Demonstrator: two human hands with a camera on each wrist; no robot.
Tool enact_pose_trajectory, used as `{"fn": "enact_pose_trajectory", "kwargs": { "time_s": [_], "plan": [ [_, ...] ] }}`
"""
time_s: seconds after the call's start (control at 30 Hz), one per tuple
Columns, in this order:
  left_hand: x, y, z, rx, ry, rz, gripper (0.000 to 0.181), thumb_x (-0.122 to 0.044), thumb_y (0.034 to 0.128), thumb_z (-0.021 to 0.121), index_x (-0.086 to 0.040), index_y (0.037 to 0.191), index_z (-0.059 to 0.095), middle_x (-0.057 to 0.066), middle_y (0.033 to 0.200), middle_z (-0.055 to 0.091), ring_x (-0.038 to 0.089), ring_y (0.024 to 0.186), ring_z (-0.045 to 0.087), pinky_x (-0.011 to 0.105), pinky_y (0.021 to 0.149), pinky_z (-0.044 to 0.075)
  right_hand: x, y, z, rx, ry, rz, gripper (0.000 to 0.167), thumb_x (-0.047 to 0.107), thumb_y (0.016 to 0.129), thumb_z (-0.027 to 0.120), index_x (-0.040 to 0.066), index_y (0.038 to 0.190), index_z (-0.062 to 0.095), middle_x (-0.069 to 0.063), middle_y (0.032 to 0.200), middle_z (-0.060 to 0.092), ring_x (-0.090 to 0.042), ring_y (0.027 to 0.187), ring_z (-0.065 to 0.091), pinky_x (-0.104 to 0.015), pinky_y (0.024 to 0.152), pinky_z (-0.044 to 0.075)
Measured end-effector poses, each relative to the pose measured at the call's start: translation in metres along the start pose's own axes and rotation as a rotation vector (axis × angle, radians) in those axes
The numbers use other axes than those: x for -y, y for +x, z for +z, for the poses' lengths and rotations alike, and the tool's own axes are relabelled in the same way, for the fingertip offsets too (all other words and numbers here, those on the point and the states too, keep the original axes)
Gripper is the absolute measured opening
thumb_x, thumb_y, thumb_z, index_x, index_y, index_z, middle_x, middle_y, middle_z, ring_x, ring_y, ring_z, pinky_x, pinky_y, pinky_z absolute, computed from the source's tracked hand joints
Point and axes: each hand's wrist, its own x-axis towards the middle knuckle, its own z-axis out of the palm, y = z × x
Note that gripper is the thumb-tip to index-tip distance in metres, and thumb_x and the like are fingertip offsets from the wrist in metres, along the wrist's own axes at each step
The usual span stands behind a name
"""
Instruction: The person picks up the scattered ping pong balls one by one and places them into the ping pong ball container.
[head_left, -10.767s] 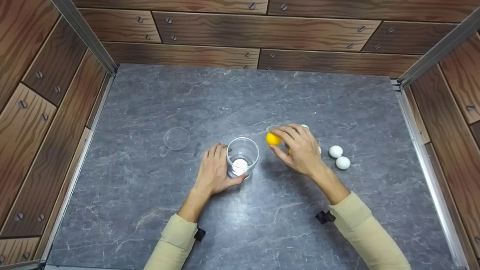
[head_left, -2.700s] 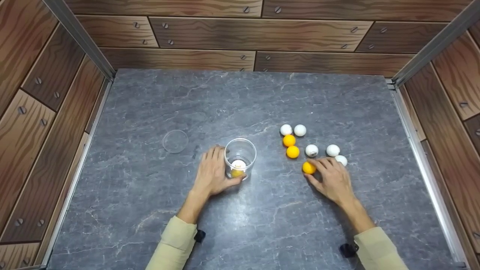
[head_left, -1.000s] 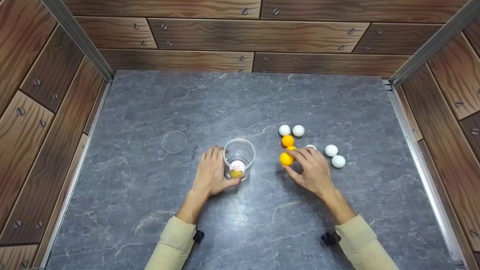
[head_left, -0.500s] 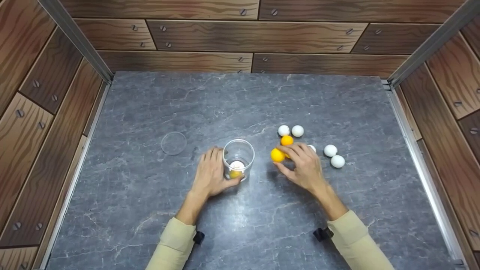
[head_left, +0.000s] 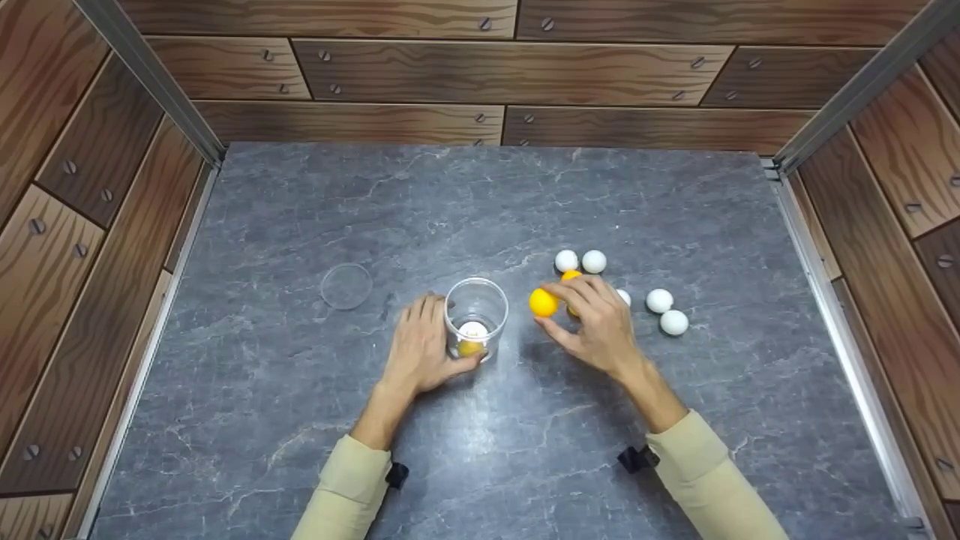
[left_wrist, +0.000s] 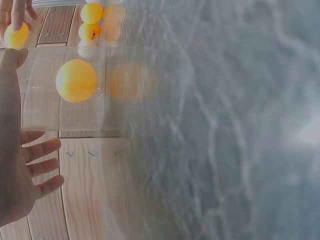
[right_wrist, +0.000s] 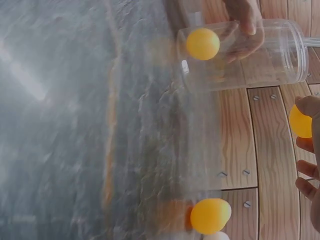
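Note:
A clear plastic jar (head_left: 477, 307) stands upright with its mouth uncovered. My left hand (head_left: 422, 346) holds its left side, fingers behind and thumb along the front. At the bottom of the jar lies an orange ping-pong ball (left_wrist: 76, 81); the head view also shows a white round shape (head_left: 472, 331) right behind it. Between thumb and fingertips, my right hand (head_left: 596, 322) pinches another orange ping-pong ball (head_left: 543, 302), off the table and right of the jar. In the right wrist view this pinched ball is near the height of the jar's rim.
Loose white balls (head_left: 659, 301) and orange balls (head_left: 571, 277) lie around and beyond my right hand, which partly covers some. A clear round lid (head_left: 346, 286) lies left of the jar. Wood-patterned walls (head_left: 397, 69) bound the grey marbled table (head_left: 420, 202) at the back and sides.
Earlier, an orange ball went into the jar. My right hand then picked up another from the right and has carried it left towards the jar. The left hand stays put.

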Motion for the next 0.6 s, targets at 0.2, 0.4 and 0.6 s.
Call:
{"fn": "enact_pose_trajectory", "kwargs": {
  "time_s": [0.2, 0.4, 0.6],
  "plan": [
    [0.0, 0.0, 0.001, -0.003, -0.006, -0.004, 0.103, -0.079, 0.0728, 0.071, 0.001, 0.134, 0.056, 0.02, 0.131, 0.065, 0.037, 0.125, 0.06, 0.05, 0.101, 0.051, 0.006, 0.006, 0.001, -0.013, 0.033, -0.007, 0.045, 0.038, 0.085, 0.084, 0.012, 0.121, 0.077, -0.006, 0.109, 0.078, -0.027, 0.101, 0.066, -0.042, 0.089, 0.051],
    [0.0, 0.0, 0.0, 0.005, -0.005, -0.006, 0.102, -0.08, 0.0738, 0.069, 0.001, 0.134, 0.055, 0.019, 0.13, 0.064, 0.036, 0.123, 0.06, 0.048, 0.101, 0.051, 0.011, 0.013, 0.001, -0.018, 0.051, 0.003, 0.046, 0.037, 0.084, 0.085, 0.013, 0.122, 0.077, -0.005, 0.111, 0.078, -0.027, 0.104, 0.067, -0.042, 0.091, 0.052],
    [0.0, 0.0, 0.0, 0.002, -0.004, -0.001, 0.102, -0.079, 0.0741, 0.07, 0.002, 0.135, 0.055, 0.02, 0.13, 0.064, 0.036, 0.122, 0.06, 0.049, 0.101, 0.052, 0.015, 0.018, 0.001, -0.018, 0.065, -0.001, 0.045, 0.036, 0.083, 0.086, 0.012, 0.12, 0.077, -0.006, 0.109, 0.078, -0.027, 0.104, 0.067, -0.041, 0.093, 0.052]
  ]
}}
